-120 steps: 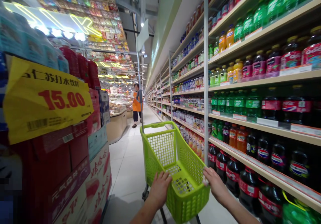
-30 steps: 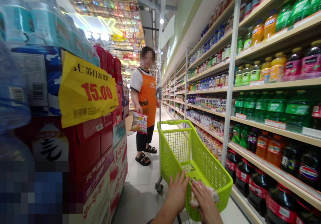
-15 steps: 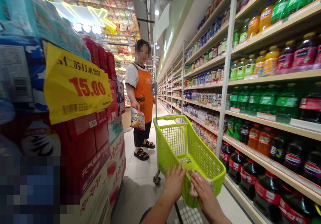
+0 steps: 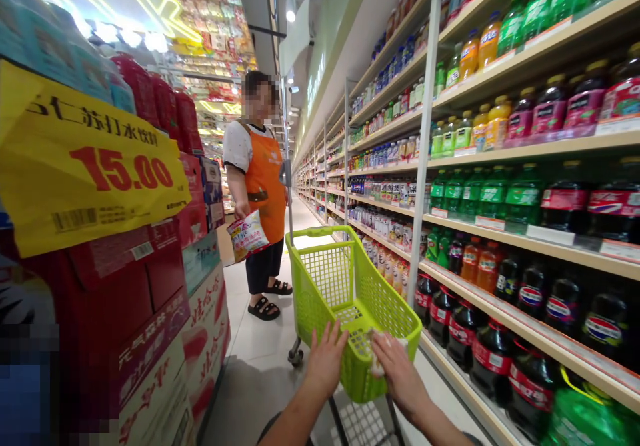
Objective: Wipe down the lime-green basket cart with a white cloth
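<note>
- Left hand (image 4: 326, 361) is resting spread on a lime-green, perforated plastic cart (image 4: 381, 289).
- Right hand (image 4: 396, 367) is pressing crumpled whitish cloth (image 4: 377, 367) there, grip unclear.
- Cart is standing beside beige, bottle-filled shelves (image 4: 530, 151).

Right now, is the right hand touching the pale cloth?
Touching. In the head view, the right hand lies directly on the pale cloth, which shows beside it.

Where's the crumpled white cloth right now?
Head view, just right of lower centre: the cloth lies under the right hand, at the lime-green plastic cart basket's near end.
</note>
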A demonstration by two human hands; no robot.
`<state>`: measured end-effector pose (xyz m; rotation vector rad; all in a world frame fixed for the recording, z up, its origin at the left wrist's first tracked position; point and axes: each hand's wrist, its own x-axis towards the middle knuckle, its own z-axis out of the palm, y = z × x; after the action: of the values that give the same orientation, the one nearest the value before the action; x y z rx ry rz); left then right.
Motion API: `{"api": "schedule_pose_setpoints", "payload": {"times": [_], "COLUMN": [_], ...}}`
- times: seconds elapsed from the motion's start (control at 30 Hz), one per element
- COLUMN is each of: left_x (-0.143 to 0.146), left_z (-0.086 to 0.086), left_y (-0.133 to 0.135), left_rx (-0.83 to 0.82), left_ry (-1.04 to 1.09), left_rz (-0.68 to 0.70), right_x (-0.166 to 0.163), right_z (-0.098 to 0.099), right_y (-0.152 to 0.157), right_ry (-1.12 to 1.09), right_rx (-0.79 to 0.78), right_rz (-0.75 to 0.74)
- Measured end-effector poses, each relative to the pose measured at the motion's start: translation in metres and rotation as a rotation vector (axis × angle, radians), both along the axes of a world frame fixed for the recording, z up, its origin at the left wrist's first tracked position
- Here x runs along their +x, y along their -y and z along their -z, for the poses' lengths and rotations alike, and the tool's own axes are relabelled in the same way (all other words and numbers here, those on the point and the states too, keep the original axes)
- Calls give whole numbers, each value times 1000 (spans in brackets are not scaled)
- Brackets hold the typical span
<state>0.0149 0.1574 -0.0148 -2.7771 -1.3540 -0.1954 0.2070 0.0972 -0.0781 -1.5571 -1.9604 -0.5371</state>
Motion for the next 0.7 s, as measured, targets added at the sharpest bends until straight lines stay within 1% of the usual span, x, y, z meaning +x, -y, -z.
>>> {"api": "schedule_pose_setpoints", "payload": {"times": [0.07, 0.1, 0.13, 0.17, 0.23, 0.3, 0.33, 0.4, 0.47, 0.53, 0.57, 0.67, 0.7], "left_x": [2, 3, 4, 5, 5, 4, 4, 3, 4, 6, 6, 6, 6], "left_z": [1, 1, 2, 2, 2, 1, 1, 0, 1, 1, 2, 3, 3], "left_y": [0, 0, 0, 0, 0, -1, -1, -1, 0, 1, 1, 0, 0], "left_rx": [-5, -7, -6, -5, -2, -4, -6, -10, -11, -8, -6, 8, 13], "left_ry": [3, 7, 13, 18, 22, 18, 14, 7, 2, 5, 9, 21, 21], "left_rz": [-2, -2, -1, -1, -1, 0, 0, -1, -8, -16, -18, -16, -12], "right_x": [8, 5, -3, -12, -30, -31, -24, -1, 18, 18, 11, -16, -21], "right_z": [-5, -6, -6, -5, -1, 2, 3, 2, 1, 2, 3, 6, 6], "right_y": [-1, -1, -3, -4, -5, -5, -4, -3, -3, -3, -4, -3, -2], "right_ry": [-56, -77, -84, -76, -26, 19, 30, 10, -45, -84, -85, -28, -5], "right_rx": [-7, -11, -15, -17, -8, 5, 4, -10, -30, -44, -46, -18, -9], "right_rz": [148, 194, 195, 153, 12, -71, -72, 13, 150, 223, 209, 43, -8]}}
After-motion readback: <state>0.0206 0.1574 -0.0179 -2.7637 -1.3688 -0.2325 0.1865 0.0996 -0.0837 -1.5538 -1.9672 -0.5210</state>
